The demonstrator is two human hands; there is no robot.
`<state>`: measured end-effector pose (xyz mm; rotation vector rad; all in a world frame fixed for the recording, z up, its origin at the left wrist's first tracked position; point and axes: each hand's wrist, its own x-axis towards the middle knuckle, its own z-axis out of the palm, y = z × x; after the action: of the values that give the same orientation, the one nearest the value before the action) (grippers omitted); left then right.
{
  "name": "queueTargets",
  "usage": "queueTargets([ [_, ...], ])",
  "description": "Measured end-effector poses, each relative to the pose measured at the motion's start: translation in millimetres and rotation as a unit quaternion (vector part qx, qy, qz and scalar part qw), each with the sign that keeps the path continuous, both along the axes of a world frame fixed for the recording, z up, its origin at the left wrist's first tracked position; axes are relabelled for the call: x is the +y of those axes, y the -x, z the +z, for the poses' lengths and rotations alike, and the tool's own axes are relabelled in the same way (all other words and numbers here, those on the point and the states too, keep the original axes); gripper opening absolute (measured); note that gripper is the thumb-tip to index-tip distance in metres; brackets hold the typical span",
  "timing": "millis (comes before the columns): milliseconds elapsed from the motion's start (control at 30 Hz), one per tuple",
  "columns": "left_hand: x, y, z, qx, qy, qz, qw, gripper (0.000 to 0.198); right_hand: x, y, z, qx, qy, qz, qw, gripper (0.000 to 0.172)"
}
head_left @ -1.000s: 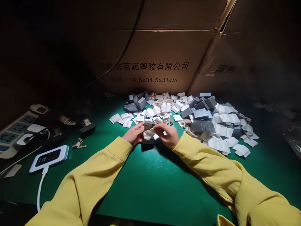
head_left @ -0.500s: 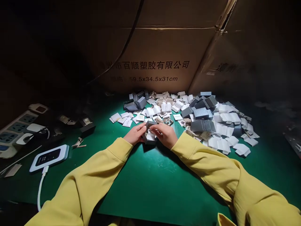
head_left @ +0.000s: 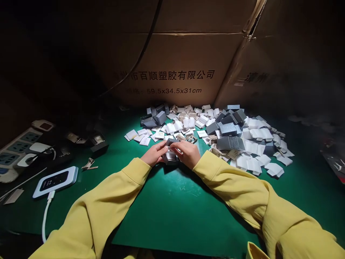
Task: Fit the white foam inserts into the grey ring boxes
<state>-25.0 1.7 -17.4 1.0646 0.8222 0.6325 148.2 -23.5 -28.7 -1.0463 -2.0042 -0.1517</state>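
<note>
Between my hands, on the green tabletop (head_left: 161, 216), is a small open dark grey box (head_left: 172, 162) with a white folded piece (head_left: 169, 155) in it. My left hand (head_left: 154, 154) grips the box's left side, fingers closed around it. From the right, my right hand (head_left: 187, 152) reaches over the box with bent fingers at its far edge and the white piece. Those fingertips are partly hidden, so I cannot tell whether they pinch the piece or press on it. Just beyond my hands lie white folded packets (head_left: 169, 127) and beige card pieces (head_left: 191, 139).
Dark grey boxes (head_left: 229, 128) and more white packets (head_left: 249, 163) are heaped at the right. Several boxes (head_left: 155, 118) stand at the back. At left are a power strip (head_left: 20, 147) and a cabled white device (head_left: 55, 182). Large cartons (head_left: 167, 54) wall off the back.
The white piece sits a little lower in the box, and my right hand's fingers have shifted slightly over it. My left hand keeps its grip. The whole view has moved slightly.
</note>
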Motion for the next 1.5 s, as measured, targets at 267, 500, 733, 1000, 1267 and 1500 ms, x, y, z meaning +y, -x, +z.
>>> queueTargets([
  [267, -4.4, -2.0, 8.8, 0.030, -0.015, -0.019, 0.999, 0.056, -0.3, -1.7, -1.5, -0.007, -0.029, 0.009, 1.000, 0.020],
  [500, -5.2, -4.5, 10.2, 0.038, -0.021, 0.005, 0.999, 0.053, -1.1, -4.2, 5.6, 0.022, -0.087, 0.030, 0.995, 0.018],
  [733, -6.6, -1.8, 11.4, 0.005, -0.005, 0.002, 1.000, 0.056, 0.9, -12.3, 11.1, -0.150, -0.102, 0.046, 0.982, 0.020],
  [1000, -3.3, 0.7, 3.2, -0.016, 0.001, -0.009, 1.000, 0.062, 3.9, -14.2, 13.7, -0.218, -0.098, 0.023, 0.971, 0.025],
  [1267, -2.8, 2.2, 1.4, -0.009, -0.011, -0.015, 1.000, 0.069, 6.2, -12.5, 9.3, -0.196, -0.067, 0.017, 0.978, 0.029],
  [1500, -7.6, 1.7, -1.0, 0.016, -0.081, 0.005, 0.997, 0.071, 4.6, -7.9, 1.8, -0.174, -0.039, -0.010, 0.984, 0.031],
])
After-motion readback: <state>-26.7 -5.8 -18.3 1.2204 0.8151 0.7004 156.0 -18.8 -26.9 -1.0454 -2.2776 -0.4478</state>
